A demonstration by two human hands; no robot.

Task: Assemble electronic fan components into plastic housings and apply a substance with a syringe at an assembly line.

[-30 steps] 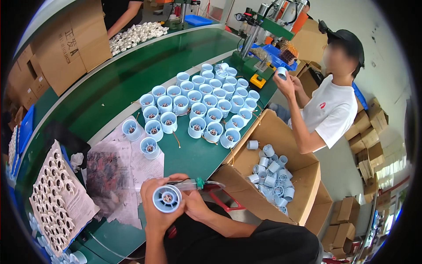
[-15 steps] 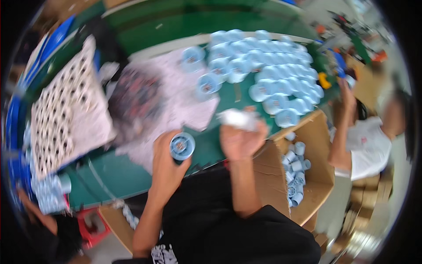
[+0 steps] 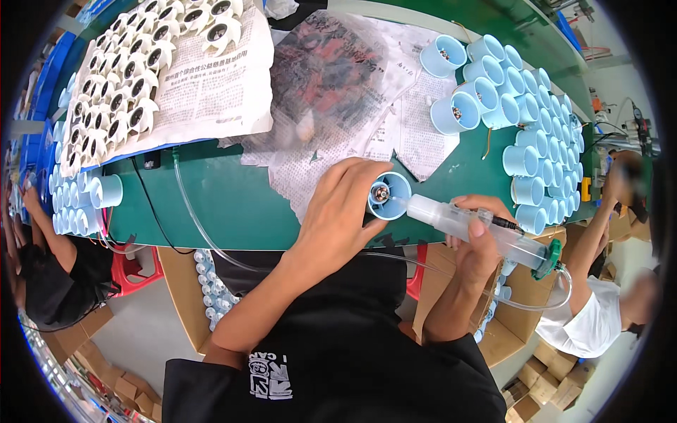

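Note:
My left hand (image 3: 333, 217) is closed around a light blue cup-shaped plastic housing (image 3: 401, 189), its open end turned up and to the right. Inside the housing a small round part with copper windings shows. A clear dispensing syringe (image 3: 455, 222) with a green cap and a thin tube lies in my right hand (image 3: 477, 247), whose fingers wrap its barrel. The narrow tip of the syringe reaches into the housing's mouth, close to the wound part; whether they touch I cannot tell.
Many similar blue housings (image 3: 520, 161) stand in rows at the right. White fan impellers (image 3: 134, 67) sit on newspaper at the left, beside a plastic bag (image 3: 324, 70) of dark parts. Cardboard boxes (image 3: 180, 303) flank me. A co-worker (image 3: 585, 310) sits at the right.
The syringe is now in my right hand, its tip at the housing; earlier that hand held a blurred white thing apart from it. My view has turned, shifting the table's contents.

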